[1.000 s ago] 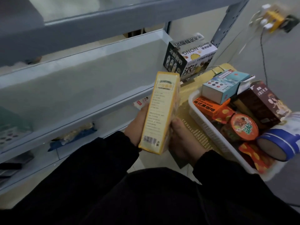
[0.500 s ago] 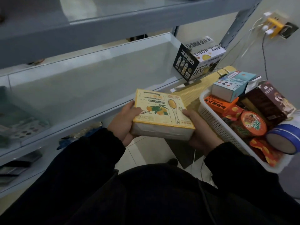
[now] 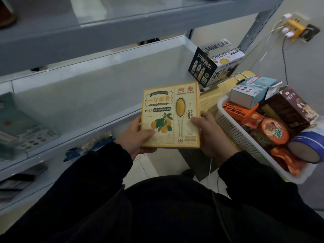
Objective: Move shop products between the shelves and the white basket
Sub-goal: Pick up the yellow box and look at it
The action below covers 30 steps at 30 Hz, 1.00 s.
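yellow box (image 3: 171, 114): it is being held flat with its printed face turned up to the camera; the front is showing oranges with green leaves and a spoon. it is hovering in front of the middle shelf's front edge, just left of the basket and apart from both.
left hand (image 3: 135, 139): it is gripping the box's lower left corner, with the thumb lying across the front by the printed oranges and the fingers going under, out of sight.
right hand (image 3: 210, 135): it is gripping the box's right edge, with the thumb pressing on the front near the spoon handle and the fingers curling behind.
white basket (image 3: 235, 132): it is sitting to the right on a pale wooden top (image 3: 210, 100) and is holding many goods piled above its rim.
basket contents: a blue and white box (image 3: 250, 93) is lying on an orange box (image 3: 238, 110); a brown carton (image 3: 289, 109) is leaning beside them; a round red-lidded cup (image 3: 273, 132) is sitting in the middle; a blue-banded can (image 3: 308, 148) is lying on its side at the near right; red and orange packets (image 3: 284, 160) are lying under it.
middle shelf (image 3: 87, 88): a black and white carton (image 3: 215, 64) is standing tilted at its far right end, and a teal box (image 3: 21, 127) is lying at the left, blurred.
lower shelf: a blue packet (image 3: 87, 146) is lying on it, partly hidden by the shelf above.
wall: a yellow power strip (image 3: 292, 28) is hanging at the upper right with white plugs in it.
sleeves: black sleeves are covering both arms down to the wrists.
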{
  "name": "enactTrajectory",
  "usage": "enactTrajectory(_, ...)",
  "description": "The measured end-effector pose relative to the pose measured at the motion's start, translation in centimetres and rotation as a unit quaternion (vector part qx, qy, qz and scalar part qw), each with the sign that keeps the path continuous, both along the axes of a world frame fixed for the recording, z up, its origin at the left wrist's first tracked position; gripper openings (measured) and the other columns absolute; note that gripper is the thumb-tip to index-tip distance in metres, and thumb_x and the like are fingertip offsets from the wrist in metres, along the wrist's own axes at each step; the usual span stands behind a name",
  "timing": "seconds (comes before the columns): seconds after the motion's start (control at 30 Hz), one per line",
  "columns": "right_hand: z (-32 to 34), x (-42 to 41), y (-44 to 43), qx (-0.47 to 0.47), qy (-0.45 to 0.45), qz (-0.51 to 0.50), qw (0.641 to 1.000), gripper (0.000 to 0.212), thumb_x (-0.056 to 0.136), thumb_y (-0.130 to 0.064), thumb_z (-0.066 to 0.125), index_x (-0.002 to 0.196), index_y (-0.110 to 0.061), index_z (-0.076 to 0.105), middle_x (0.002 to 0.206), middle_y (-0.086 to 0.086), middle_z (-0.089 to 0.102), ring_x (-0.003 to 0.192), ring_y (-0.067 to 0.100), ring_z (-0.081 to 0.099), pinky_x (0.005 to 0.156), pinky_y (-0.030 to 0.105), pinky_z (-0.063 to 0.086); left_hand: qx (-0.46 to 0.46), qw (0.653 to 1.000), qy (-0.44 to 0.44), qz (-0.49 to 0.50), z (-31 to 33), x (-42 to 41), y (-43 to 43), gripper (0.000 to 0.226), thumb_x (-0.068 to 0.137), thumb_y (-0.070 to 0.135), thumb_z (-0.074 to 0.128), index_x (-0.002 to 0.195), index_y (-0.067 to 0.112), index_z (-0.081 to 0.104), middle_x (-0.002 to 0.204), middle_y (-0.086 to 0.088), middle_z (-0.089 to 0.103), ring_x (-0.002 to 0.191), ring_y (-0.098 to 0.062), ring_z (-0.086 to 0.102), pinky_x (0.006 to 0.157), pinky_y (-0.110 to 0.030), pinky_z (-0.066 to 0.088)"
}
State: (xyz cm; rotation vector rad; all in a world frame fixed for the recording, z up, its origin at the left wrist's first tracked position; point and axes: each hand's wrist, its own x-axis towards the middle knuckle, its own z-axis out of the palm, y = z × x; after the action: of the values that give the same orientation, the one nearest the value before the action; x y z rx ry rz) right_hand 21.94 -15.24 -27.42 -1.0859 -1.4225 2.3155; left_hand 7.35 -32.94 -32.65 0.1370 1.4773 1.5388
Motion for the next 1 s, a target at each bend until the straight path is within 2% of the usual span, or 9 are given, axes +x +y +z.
enactTrajectory(0.1,0.5,-0.2,-0.8,0.010,0.029,0.006,1.000,0.045,0.090,-0.023,0.071,0.127,-0.015,0.047,0.115,0.015,0.073,0.099,0.035,0.074,0.072,0.052,0.064,0.032,0.999,-0.024,0.003,-0.5,0.0,0.1,0.057,0.095,0.002,0.063,0.143,0.029,0.050,0.121,-0.004,0.073,0.105,-0.032,0.073,0.075,-0.050,0.060)
enactTrajectory(0.2,1.0,-0.8,-1.3,0.033,0.012,0.026,0.999,0.039,0.103,-0.035,0.054,0.127,-0.004,0.053,0.125,0.027,0.064,0.123,0.044,0.061,0.097,0.067,0.051,0.052,0.997,-0.047,0.020,-0.8,-0.2,0.3,0.061,0.091,-0.003,0.063,0.141,0.029,0.053,0.124,-0.007,0.070,0.104,-0.028,0.073,0.076,-0.053,0.061)
enactTrajectory(0.3,0.6,-1.2,-1.5,0.093,-0.025,0.038,0.995,0.038,0.110,-0.025,0.043,0.131,0.005,0.054,0.108,0.022,0.067,0.117,0.034,0.064,0.089,0.042,0.063,0.071,0.996,-0.056,0.020,-1.0,-0.5,0.3,0.078,0.077,-0.001,0.072,0.142,0.038,0.052,0.134,-0.013,0.060,0.107,-0.028,0.072,0.076,-0.052,0.060)
enactTrajectory(0.4,-1.0,-1.2,-1.9,0.072,-0.015,0.099,0.992,0.041,0.108,-0.036,0.052,0.141,-0.011,0.054,0.132,0.020,0.064,0.126,0.041,0.061,0.095,0.067,0.054,0.130,0.990,-0.060,-0.016,-1.4,-0.5,0.2,0.098,0.065,0.010,0.089,0.148,0.040,0.047,0.139,-0.013,0.053,0.117,-0.033,0.067,0.078,-0.052,0.059)
enactTrajectory(0.5,-2.3,-1.8,-1.9,0.055,0.005,0.153,0.987,0.038,0.106,-0.015,0.052,0.142,-0.026,0.052,0.132,-0.001,0.068,0.125,0.024,0.065,0.096,0.054,0.057,0.201,0.972,-0.055,-0.105,-1.9,-0.2,0.4,0.117,0.057,0.016,0.098,0.155,0.039,0.038,0.154,-0.013,0.044,0.137,-0.044,0.048,0.090,-0.064,0.053)
enactTrajectory(0.6,-3.3,-2.2,-1.7,0.059,0.032,0.181,0.981,0.052,0.105,0.009,0.040,0.154,-0.008,0.034,0.145,0.020,0.054,0.134,0.046,0.052,0.102,0.071,0.046,0.237,0.954,-0.033,-0.179,-1.3,-0.2,0.5,0.120,0.063,0.010,0.093,0.161,0.028,0.026,0.160,-0.023,0.032,0.144,-0.051,0.033,0.097,-0.068,0.048)
enactTrajectory(0.77,-4.0,-2.2,-1.0,0.057,0.002,0.132,0.990,0.079,0.091,-0.011,0.071,0.158,-0.016,0.028,0.148,0.027,0.044,0.133,0.054,0.049,0.098,0.074,0.046,0.271,0.943,-0.051,-0.188,-0.4,-0.5,-0.3,0.115,0.063,0.029,0.097,0.158,0.033,0.032,0.165,-0.026,0.018,0.150,-0.054,0.015,0.094,-0.051,0.054)
enactTrajectory(0.9,-3.3,-2.0,-0.7,0.085,0.009,0.122,0.989,0.087,0.076,-0.035,0.085,0.151,-0.019,0.043,0.146,0.022,0.050,0.130,0.047,0.056,0.093,0.071,0.052,0.277,0.932,-0.021,-0.235,0.5,-0.4,-0.9,0.108,0.065,0.037,0.095,0.156,0.039,0.036,0.155,-0.005,0.048,0.144,-0.032,0.044,0.099,-0.047,0.053)
enactTrajectory(1.0,-3.3,-2.0,-0.2,0.074,-0.008,0.123,0.990,0.079,0.078,-0.050,0.083,0.146,-0.028,0.049,0.141,0.010,0.059,0.127,0.033,0.062,0.095,0.063,0.056,0.250,0.949,-0.030,-0.191,0.5,-0.3,-1.0,0.091,0.064,0.037,0.096,0.143,0.041,0.052,0.138,-0.006,0.065,0.126,-0.030,0.062,0.093,-0.045,0.056)
